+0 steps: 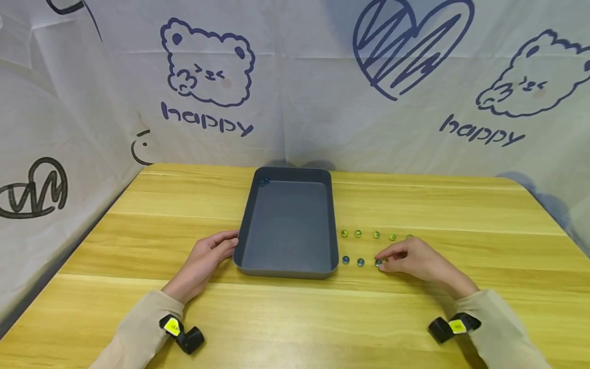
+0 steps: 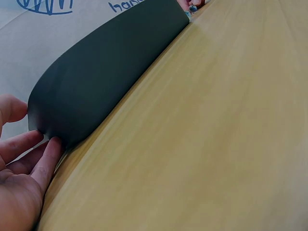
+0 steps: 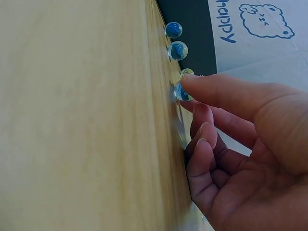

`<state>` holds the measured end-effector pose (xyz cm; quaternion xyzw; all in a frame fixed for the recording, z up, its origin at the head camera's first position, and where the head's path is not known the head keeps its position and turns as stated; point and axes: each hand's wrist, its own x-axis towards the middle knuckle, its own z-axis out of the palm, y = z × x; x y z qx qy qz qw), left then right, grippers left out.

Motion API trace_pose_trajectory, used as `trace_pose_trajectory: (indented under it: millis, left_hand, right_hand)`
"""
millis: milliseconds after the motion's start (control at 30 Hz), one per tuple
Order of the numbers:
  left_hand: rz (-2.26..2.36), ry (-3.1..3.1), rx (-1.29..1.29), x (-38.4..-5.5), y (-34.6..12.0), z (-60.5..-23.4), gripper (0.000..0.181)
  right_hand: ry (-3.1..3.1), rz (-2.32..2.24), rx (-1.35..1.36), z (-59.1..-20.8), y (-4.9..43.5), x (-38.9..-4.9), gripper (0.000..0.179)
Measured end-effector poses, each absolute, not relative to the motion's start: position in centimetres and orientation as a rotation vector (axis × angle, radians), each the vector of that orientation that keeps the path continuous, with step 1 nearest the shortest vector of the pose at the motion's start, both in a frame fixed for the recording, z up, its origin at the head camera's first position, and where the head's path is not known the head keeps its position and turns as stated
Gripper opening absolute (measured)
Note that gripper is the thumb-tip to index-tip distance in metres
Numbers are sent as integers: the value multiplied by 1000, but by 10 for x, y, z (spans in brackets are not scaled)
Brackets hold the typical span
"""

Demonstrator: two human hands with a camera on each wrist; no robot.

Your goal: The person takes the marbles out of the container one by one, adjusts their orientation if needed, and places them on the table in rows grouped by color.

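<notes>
A dark grey tray stands on the table, with a few blue marbles in its far left corner. My left hand rests against the tray's left wall near the front, fingertips on its outside in the left wrist view. To the tray's right, my right hand pinches a blue marble between thumb and index finger, close over the wood. Two more blue marbles lie in line between this hand and the tray. Behind them runs a row of several green marbles, the farthest right partly covered by the hand.
The wooden table ends at the back against a white cloth printed with bears, hearts and lettering. Another stretch of cloth hangs along the left side. Each wrist wears a black strap with a small camera.
</notes>
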<state>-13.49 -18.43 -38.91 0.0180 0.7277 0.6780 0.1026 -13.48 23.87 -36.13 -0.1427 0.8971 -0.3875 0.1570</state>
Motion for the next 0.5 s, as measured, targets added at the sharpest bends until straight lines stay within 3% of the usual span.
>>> trace_pose_trajectory:
  millis: [500]
  left_hand:
    - [2005, 2151, 53, -133, -184, -388, 47]
  right_hand:
    - [2517, -1151, -409, -357, 244, -136, 35]
